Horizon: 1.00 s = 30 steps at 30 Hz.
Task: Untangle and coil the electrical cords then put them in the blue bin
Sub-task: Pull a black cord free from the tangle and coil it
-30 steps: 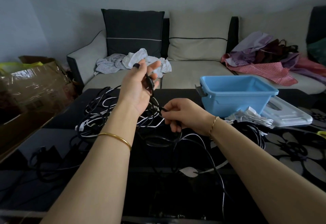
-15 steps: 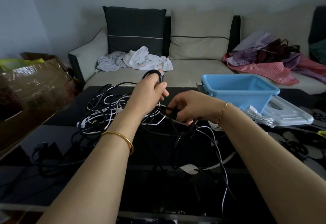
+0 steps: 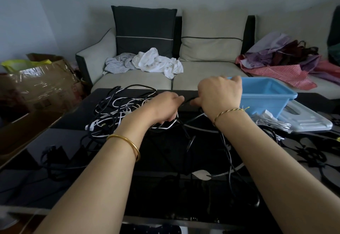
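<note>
Slack from the black cord (image 3: pixel 188 99) trails over the glass table (image 3: pixel 55 141) nearest the camera. Above it the left hand (image 3: pixel 165 106), raised a second ago, has dropped level with the right hand (image 3: pixel 220 95). Both curl round that cord, apparently drawing it taut. Beyond, the tangle (image 3: pixel 117 108) stays knotted beside the blue bin (image 3: pixel 266 97), so coiling has barely begun.

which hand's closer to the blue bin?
Right. The right hand is by the left rim of the blue bin, gripping a black cord; the left hand grips it further left, by the cord tangle.
</note>
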Tool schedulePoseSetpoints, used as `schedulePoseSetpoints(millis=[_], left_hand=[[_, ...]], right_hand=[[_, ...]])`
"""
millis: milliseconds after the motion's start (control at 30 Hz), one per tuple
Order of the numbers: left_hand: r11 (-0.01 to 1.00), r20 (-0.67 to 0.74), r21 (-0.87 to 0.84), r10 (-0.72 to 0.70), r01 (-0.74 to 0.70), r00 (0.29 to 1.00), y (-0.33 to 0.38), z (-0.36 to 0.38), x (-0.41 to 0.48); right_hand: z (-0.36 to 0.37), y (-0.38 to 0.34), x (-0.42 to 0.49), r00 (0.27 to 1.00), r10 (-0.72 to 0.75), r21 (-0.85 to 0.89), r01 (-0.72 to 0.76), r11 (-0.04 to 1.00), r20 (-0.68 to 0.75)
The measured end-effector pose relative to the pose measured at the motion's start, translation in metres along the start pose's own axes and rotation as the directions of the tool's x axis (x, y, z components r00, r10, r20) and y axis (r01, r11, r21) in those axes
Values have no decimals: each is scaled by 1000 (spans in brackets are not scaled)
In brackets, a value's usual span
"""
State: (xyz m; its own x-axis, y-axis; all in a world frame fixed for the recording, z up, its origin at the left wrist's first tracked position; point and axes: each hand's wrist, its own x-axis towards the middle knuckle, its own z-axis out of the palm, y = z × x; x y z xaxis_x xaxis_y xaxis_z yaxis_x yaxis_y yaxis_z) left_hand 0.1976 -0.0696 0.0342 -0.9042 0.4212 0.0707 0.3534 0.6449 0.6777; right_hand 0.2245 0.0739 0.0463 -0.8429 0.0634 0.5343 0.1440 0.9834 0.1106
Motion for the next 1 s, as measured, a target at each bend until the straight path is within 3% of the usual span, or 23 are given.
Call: schedulePoseSetpoints(millis=[67, 200, 367, 467, 567, 700, 767, 867, 1000], left_hand=[[975, 64, -221, -4, 18, 998, 4, -4, -4], [960, 214, -278, 25, 36, 977, 7, -9, -12], [894, 294, -426, -5, 135, 956, 13, -14, -12], [851, 266, -507, 5, 135, 964, 17, -18, -12], [828, 236, -543, -12, 142, 972, 19, -20, -11], [724, 217, -668, -29, 170, 976, 17, -24, -10], [646, 219, -742, -19, 179, 976, 17, -26, -9], [512, 219, -837, -12, 194, 976, 17, -30, -9], [336, 195, -927, 51, 167, 980, 15, -34, -10]], right_hand=[[0, 4, 3, 996, -24, 18, 26, 1000, -88], [16, 15, 2, 971, -146, 153, 176, 972, -191], [35, 22, 0, 900, -21, 93, 68, 993, -436], [34, 23, 1, 911, 113, 325, 25, 946, -397], [32, 20, 0, 974, 150, 716, 18, 697, -171], [34, 22, 3, 990, 118, 883, 16, 470, -81], [35, 21, 5, 992, 91, 950, -111, 291, 88], [33, 20, 4, 931, -71, 926, -364, -99, 358], [33, 25, 3, 875, -255, 814, -478, -331, 411]])
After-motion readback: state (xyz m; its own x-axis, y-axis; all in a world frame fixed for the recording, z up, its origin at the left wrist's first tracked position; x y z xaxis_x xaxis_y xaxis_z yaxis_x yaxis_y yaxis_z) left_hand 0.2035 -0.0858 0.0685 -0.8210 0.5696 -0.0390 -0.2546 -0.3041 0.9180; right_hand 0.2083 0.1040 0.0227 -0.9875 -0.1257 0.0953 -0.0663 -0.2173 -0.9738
